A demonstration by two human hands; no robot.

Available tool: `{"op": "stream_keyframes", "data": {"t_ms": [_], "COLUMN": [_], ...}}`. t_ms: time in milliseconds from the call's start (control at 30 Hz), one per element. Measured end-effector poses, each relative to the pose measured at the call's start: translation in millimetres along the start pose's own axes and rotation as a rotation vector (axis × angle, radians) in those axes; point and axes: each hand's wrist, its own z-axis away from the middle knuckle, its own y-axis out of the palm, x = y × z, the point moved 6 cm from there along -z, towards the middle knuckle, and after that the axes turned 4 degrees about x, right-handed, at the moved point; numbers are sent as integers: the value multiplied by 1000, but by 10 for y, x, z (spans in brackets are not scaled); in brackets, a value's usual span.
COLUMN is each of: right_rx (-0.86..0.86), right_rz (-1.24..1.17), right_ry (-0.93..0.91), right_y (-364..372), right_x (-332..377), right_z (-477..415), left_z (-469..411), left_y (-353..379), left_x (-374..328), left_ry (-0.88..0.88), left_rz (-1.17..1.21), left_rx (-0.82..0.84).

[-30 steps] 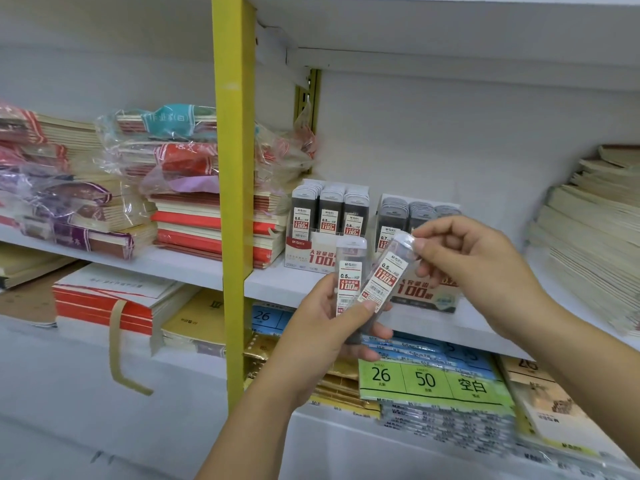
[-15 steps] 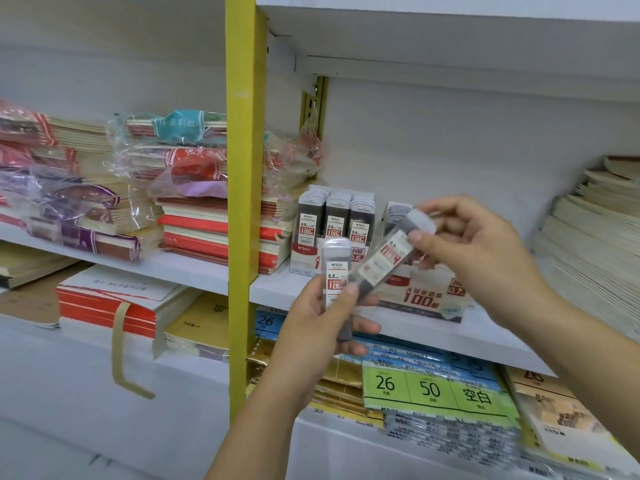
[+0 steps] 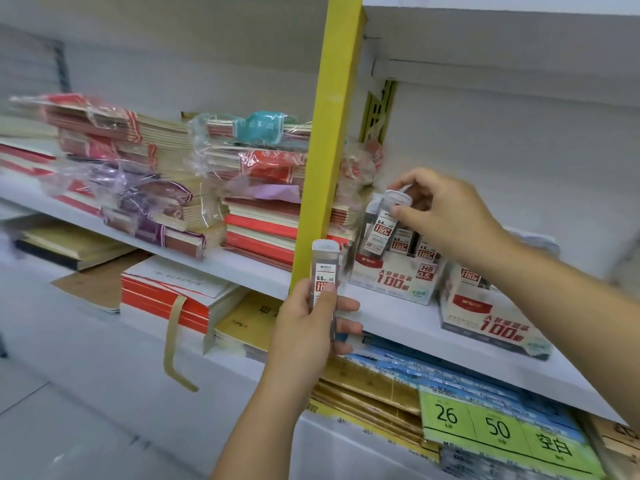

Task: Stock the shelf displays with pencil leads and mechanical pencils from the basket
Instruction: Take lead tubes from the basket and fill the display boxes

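Observation:
My left hand (image 3: 308,327) grips an upright clear pencil lead case (image 3: 323,268) with a red and white label, in front of the yellow post. My right hand (image 3: 446,216) pinches the cap of a second lead case (image 3: 382,226) and holds it, slightly tilted, over the back left of a white display box (image 3: 398,278) on the shelf. That box holds several dark lead cases standing upright. A second display box (image 3: 491,323) stands to its right, partly hidden by my right forearm. No basket is in view.
A yellow upright post (image 3: 329,143) divides the white shelf (image 3: 398,323). Left of it lie wrapped stacks of notebooks (image 3: 249,188). Below the shelf are yellow pads, blue packs and a green price tag (image 3: 485,427). Red and white notebook bundles (image 3: 173,292) sit on the lower left.
My right hand has carried one lead case up and away from my left hand to the left display box. The left hand keeps the other case. The view has swung left.

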Motion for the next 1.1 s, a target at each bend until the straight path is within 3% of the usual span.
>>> {"op": "stream_keyframes", "data": {"t_ms": [433,533,633,733,933,1000,1100], "right_rx": [64,-12,156,265,167,54,-204], "right_rz": [412,178,-180,-385,-498,-535,-431], "right_ry": [-21,-16,73,91,166,144,27], "right_y": [223,99,131,190,138,23,-293], "right_x": [29,130,197,239,51,31,53], "right_z": [-23,201,475,664,786,740,582], "left_z": [46,75,118,149,142,108,54], "left_y": [-13,53,165,295,439,396,232], "left_x": [-49,-70,-66,-53,21,37,1], "left_ry": [-12,-11,-8,-10,-24,26,214], "left_rz": [-13,-6,-5,-29,-36,-55,-389], "left_rx": [43,71,134,198,215,129,-97]}}
